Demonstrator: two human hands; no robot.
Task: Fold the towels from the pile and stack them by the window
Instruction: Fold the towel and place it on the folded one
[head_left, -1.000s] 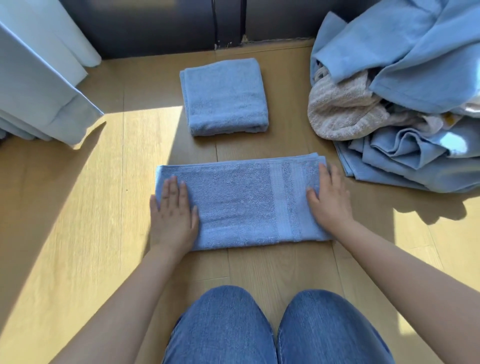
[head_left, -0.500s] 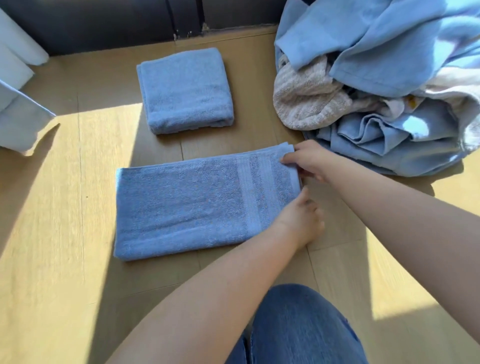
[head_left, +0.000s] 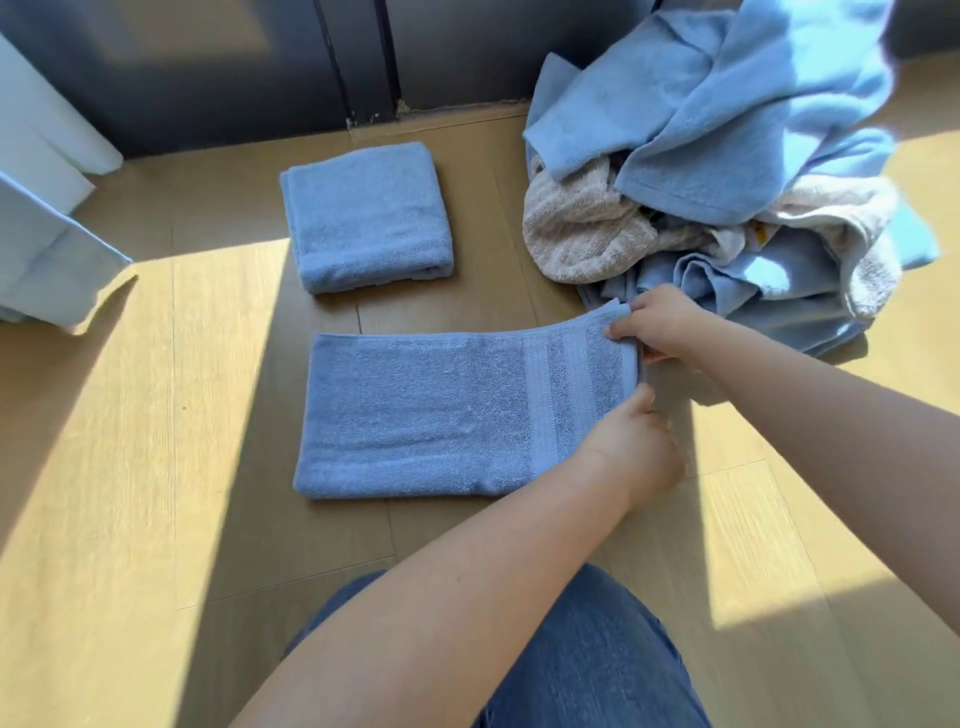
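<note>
Already one folded towel (head_left: 366, 218) is lying by the window (head_left: 208, 67) — the left hand (head_left: 631, 447) and right hand (head_left: 660, 325) are pinching the half-folded towel (head_left: 441, 410) at its right edge — and the pile (head_left: 727, 182) is waiting.

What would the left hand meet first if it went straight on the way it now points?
Probably the right hand, which pinches the far corner of the half-folded blue terry towel just beyond the left hand; depth is unclear.

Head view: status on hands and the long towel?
Right hand pinches far right corner of long towel, left hand grips near right corner. Towel otherwise lies flat. Pile crowds right hand.
</note>
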